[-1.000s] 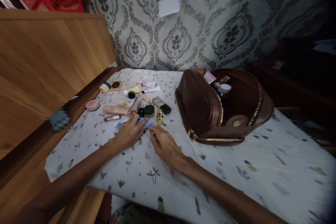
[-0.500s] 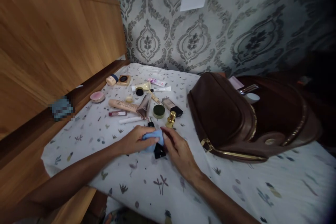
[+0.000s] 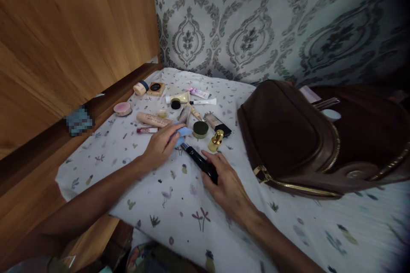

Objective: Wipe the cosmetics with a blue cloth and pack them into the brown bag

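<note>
Cloth (image 3: 184,131), blue, is pinched in L hand (image 3: 161,144) at silver end of black handle (image 3: 200,160); R hand (image 3: 221,179) grips other end, over table (image 3: 181,215), btwn its front edge & 1 gold-capped bottle (image 3: 215,141). I see compact (image 3: 156,89) nr far L corner, brown bag (image 3: 278,130) twd R edge.

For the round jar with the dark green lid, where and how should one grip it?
The round jar is probably best gripped by its side wall, coming from above: it sits flat, and the blue cloth and gold bottle are close beside it.
</note>
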Demonstrator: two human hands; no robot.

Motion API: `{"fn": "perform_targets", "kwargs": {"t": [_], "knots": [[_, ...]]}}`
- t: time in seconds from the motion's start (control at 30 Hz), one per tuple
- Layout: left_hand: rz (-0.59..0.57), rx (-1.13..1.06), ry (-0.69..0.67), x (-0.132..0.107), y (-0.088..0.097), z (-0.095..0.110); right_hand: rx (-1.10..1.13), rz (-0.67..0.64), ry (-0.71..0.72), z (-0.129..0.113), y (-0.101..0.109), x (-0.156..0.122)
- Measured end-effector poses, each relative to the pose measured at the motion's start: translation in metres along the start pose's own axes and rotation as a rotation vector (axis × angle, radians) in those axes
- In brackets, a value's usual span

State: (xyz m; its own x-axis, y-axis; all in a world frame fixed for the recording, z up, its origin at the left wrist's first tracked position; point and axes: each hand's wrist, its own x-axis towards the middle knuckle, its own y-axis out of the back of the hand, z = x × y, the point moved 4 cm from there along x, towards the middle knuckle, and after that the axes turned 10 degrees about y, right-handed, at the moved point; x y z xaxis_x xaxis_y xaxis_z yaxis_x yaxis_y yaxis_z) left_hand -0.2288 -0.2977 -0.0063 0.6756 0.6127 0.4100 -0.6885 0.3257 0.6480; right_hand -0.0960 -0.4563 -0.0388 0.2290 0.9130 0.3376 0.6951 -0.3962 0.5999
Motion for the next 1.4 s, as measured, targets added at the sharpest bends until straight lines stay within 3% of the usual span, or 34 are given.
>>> {"fn": "perform_targets", "kwargs": {"t": [0.1,0.2,0.33,0.43,0.5,0.63,0.77,0.93,1.03,1.23,1.4], "knots": [[-0.090,0.018,-0.012,-0.001,-0.004,0.001,0.341,0.001,-0.107,0.002,0.008,0.004],[-0.275,-0.059,-0.038,0.001,-0.008,0.001,0.674,0.002,-0.310,0.006,0.007,0.003],[-0.379,-0.219,0.035,0.002,-0.008,-0.003,0.924,-0.074,-0.457,0.009,0.000,0.000],[-0.392,-0.278,0.113,0.003,-0.008,-0.004,0.886,-0.162,-0.407,0.008,-0.002,0.000],[-0.389,-0.287,0.147,0.002,-0.008,-0.003,0.747,-0.177,-0.297,0.005,0.000,0.002],[-0.358,-0.320,0.205,0.003,-0.009,-0.003,0.332,-0.101,-0.018,-0.003,0.007,0.004],[-0.298,-0.457,0.316,0.002,-0.010,-0.008,0.145,-0.042,0.075,-0.003,0.010,0.002],[-0.308,-0.825,0.628,0.000,-0.017,-0.016,0.148,0.009,0.039,-0.001,0.014,0.002],[-0.302,-0.979,0.715,0.001,-0.018,-0.018,0.206,-0.007,0.002,-0.001,0.014,0.004],[-0.390,-1.129,0.639,0.005,-0.014,-0.011,0.404,-0.099,-0.110,-0.001,0.010,0.004],[-0.384,-1.145,0.507,0.005,-0.010,-0.008,0.607,-0.160,-0.211,-0.003,0.008,0.004]]}}
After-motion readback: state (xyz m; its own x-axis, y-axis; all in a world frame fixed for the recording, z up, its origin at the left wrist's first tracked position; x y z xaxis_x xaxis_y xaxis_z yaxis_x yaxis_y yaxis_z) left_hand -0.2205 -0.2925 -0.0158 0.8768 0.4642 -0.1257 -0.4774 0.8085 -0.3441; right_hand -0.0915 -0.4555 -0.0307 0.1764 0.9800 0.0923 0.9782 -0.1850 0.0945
